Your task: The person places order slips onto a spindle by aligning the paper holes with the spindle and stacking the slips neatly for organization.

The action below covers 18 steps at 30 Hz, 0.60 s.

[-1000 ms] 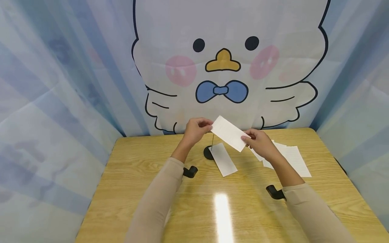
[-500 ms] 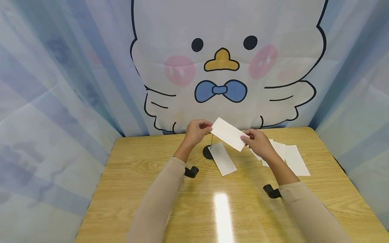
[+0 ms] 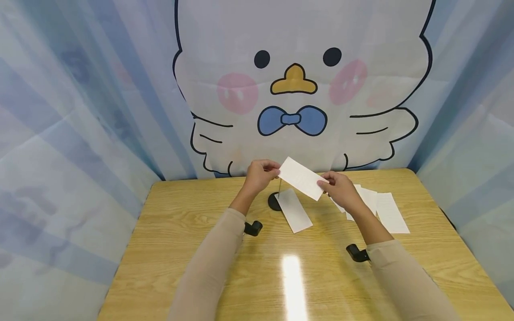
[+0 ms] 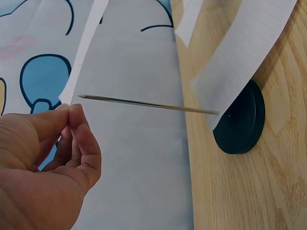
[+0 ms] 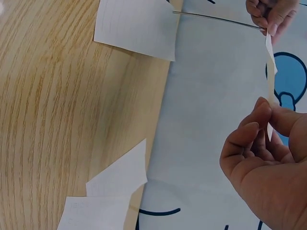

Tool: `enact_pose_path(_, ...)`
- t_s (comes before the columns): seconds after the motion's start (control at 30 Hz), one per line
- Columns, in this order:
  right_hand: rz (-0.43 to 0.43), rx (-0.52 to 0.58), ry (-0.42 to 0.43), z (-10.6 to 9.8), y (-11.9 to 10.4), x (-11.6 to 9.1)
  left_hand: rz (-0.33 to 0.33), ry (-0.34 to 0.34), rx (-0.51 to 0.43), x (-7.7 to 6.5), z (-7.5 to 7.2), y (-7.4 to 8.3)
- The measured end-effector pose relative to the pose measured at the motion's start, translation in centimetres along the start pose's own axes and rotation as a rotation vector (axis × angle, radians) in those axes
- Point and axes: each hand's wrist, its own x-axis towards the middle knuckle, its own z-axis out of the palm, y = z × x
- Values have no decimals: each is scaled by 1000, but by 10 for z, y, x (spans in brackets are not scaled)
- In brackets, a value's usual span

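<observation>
A slip of white paper is held up over the table by both hands. My left hand pinches its left corner between thumb and fingers, and my right hand pinches the right end. Below stands a bill spike with a round black base and a thin metal rod. The rod's pointed tip is close to the left fingertips and the held paper's corner in the left wrist view. Another paper slip is pierced low on the rod, one end over the base, the rest slanting toward the front.
Several loose paper sheets lie overlapping on the wooden table at the right, partly behind the right hand. A curtain with a cartoon bird hangs right behind the table's back edge. Black camera mounts jut from the wrists.
The held paper and both hands have lowered slightly toward the spike. Both hands keep their pinch, and the slip on the rod stays in place.
</observation>
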Motion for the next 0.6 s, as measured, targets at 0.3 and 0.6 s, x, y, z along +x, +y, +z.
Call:
enact_pose_path(0.3, 2, 0, -3, 1, 4, 1, 23, 2, 1, -1, 2, -1)
enact_pose_path(0.6, 14, -4, -6, 2, 4, 0, 31, 7, -5, -1, 3, -3)
